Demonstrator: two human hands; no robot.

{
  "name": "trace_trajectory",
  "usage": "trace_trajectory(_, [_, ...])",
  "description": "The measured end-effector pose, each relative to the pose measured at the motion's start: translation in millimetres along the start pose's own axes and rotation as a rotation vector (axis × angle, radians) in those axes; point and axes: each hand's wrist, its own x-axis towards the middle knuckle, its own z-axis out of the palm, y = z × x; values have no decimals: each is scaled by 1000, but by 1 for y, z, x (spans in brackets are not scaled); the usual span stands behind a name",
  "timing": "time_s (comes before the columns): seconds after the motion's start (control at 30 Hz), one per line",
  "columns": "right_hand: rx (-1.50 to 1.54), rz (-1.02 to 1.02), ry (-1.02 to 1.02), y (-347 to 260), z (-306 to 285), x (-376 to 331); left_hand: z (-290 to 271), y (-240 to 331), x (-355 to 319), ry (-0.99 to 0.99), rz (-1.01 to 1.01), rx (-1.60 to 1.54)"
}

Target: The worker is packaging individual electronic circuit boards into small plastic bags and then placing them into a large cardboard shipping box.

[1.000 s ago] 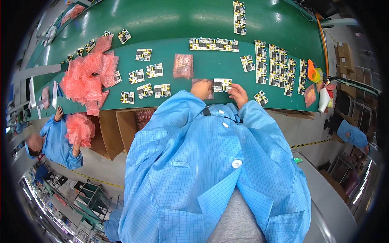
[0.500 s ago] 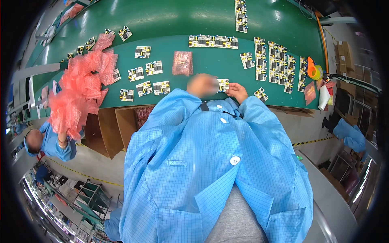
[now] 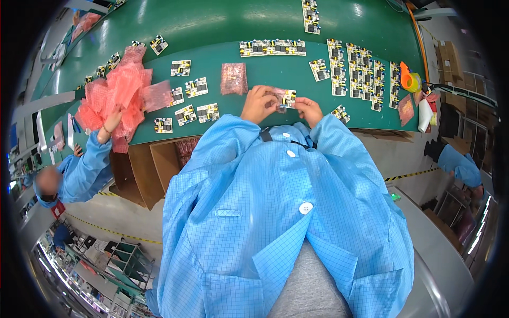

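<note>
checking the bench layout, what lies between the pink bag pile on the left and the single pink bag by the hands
In the head view, loose small circuit boards lie on the green table between the pink bag pile and the single pink bag.

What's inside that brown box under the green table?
The cardboard box under the green table shows pink packets near its top. The table edge and box walls hide anything deeper.

Green table (image 3: 222, 21); pink bags (image 3: 119, 95); light-blue checked coat (image 3: 275, 212); orange tape dispenser (image 3: 409, 80).
</note>
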Motion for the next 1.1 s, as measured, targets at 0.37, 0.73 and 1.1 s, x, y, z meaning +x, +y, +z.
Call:
trace_trajectory(0.37, [-76, -53, 103, -60, 31, -39, 0, 12, 15, 52, -77, 9])
trace_trajectory(0.73, [-145, -30, 104, -69, 28, -35, -6, 31, 30, 195, -117, -33])
trace_trajectory(1.1, [24, -112, 43, -70, 24, -33, -6, 45, 33, 266, -228, -80])
